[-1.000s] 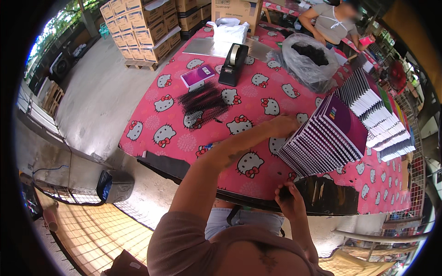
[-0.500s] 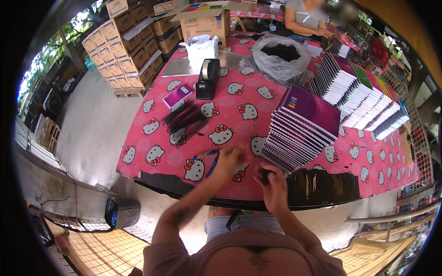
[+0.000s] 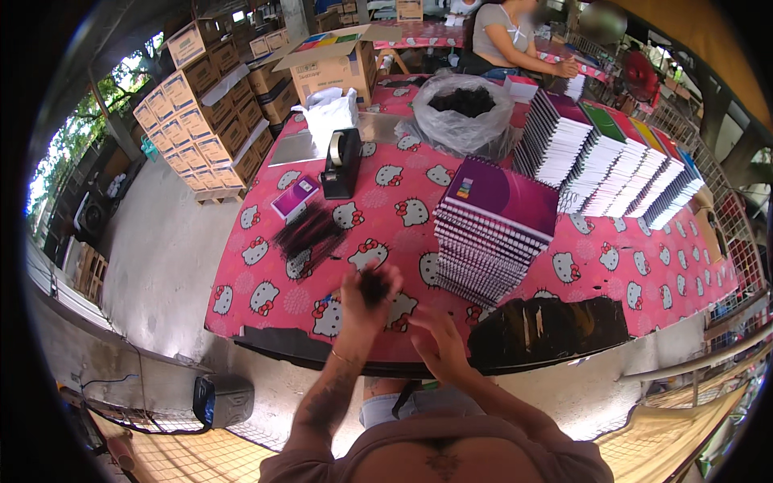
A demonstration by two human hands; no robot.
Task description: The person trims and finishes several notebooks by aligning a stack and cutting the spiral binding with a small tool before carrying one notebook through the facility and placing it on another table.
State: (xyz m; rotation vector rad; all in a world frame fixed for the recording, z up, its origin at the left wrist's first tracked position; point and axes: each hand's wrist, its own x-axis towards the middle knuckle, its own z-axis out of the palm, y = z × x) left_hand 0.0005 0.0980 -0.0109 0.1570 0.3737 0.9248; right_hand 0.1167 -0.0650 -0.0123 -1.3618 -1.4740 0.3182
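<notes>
My left hand is closed around a dark, fuzzy-looking clump just above the table; its exact kind is blurred. My right hand is near the table's front edge, with fingers stretched and apart and nothing visible in them. A stack of purple spiral notebooks stands right beyond it, their black coil bindings facing me. To the far left of my left hand lies a spread of black binding coils. A bit of a blue tool shows beside the left wrist, mostly hidden.
A black tape dispenser, a small purple box and a clear bag of black material stand farther back. More notebook stacks fill the right. An opened carton sits at the back left. Another person works beyond.
The dark clump was in my right hand and now one is in my left. My right hand has opened and moved left. My head view has shifted, and the left hand has moved nearer me.
</notes>
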